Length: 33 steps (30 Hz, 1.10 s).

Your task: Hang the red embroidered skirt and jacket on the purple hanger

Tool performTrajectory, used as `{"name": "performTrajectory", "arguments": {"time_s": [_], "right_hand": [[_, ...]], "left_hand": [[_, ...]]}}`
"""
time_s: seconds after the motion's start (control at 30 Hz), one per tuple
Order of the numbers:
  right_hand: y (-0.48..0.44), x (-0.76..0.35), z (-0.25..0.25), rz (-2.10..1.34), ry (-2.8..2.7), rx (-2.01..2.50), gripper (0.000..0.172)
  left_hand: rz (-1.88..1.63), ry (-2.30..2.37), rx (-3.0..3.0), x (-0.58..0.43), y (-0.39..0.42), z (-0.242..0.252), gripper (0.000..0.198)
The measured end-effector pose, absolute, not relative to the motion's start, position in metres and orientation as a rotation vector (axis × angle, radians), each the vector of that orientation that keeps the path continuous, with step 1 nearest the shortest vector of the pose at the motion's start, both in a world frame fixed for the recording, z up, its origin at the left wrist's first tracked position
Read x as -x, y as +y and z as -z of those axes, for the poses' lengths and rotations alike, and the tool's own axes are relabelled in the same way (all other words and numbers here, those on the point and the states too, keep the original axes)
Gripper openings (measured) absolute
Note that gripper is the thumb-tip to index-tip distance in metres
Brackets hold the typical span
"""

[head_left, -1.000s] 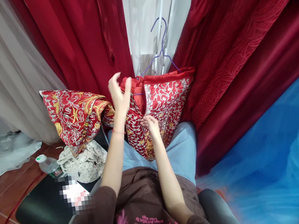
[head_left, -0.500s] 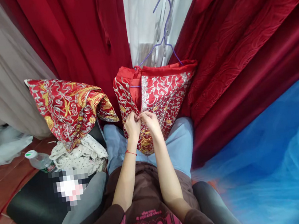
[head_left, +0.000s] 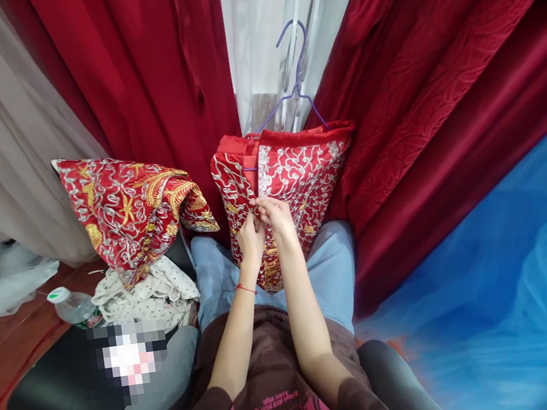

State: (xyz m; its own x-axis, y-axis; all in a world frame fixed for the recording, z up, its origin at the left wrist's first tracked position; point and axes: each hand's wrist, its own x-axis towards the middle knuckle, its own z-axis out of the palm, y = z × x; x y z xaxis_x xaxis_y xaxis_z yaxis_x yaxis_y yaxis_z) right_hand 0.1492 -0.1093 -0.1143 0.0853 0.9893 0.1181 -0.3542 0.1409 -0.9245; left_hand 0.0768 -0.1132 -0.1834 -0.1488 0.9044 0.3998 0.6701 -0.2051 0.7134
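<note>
A red embroidered garment (head_left: 300, 174) with silver scrollwork and gold motifs lies over my lap, its top on a purple wire hanger (head_left: 298, 81). An opening with a silver-trimmed edge runs down its front. My left hand (head_left: 251, 236), with a thin red cord on the wrist, is closed on the garment at the lower end of this opening. Right beside it, my right hand (head_left: 275, 215) pinches at the same edge, fingertips nearly touching those of the left. Whatever small part sits between the fingers is too small to make out.
At left, a second red embroidered piece (head_left: 128, 211) rests above a dotted white cloth (head_left: 146, 292). A plastic bottle (head_left: 71, 307) stands beside a black seat (head_left: 52, 402). Red curtains (head_left: 144, 67) hang in front, and blue tulle (head_left: 490, 284) spreads at right.
My right hand has shifted slightly up over the opening's edge, and my left hand has turned and moved a little right and down. The hanger and garment top appear lower in view.
</note>
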Motion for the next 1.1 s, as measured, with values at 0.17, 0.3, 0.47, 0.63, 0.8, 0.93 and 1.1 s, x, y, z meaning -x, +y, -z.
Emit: {"name": "performTrajectory", "arguments": {"time_s": [0.17, 0.3, 0.47, 0.63, 0.8, 0.93, 1.1], "right_hand": [[-0.101, -0.143, 0.098, -1.185, -0.94, 0.883, 0.013], [-0.093, -0.145, 0.081, -1.107, -0.97, 0.848, 0.011], [-0.079, -0.146, 0.064, -1.101, -1.02, 0.808, 0.015], [-0.066, -0.143, 0.053, -1.133, -0.974, 0.826, 0.017], [-0.067, -0.142, 0.049, -1.126, -1.004, 0.828, 0.017], [-0.077, -0.151, 0.052, -1.014, -1.286, 0.897, 0.023], [-0.071, -0.215, 0.025, -0.179, -1.599, 1.291, 0.034]], "left_hand": [[-1.322, 1.76, -1.844, -0.073, -0.113, 0.182, 0.009], [-1.331, 1.729, -1.857, -0.074, -0.115, 0.184, 0.011], [-1.363, 1.718, -1.855, -0.077, -0.116, 0.184, 0.013], [-1.372, 1.711, -1.856, -0.075, -0.116, 0.18, 0.011], [-1.348, 1.721, -1.885, -0.075, -0.118, 0.177, 0.009], [-1.293, 1.736, -1.936, -0.063, -0.118, 0.177, 0.011], [-1.607, 1.542, -1.972, -0.026, -0.098, 0.149, 0.019]]}}
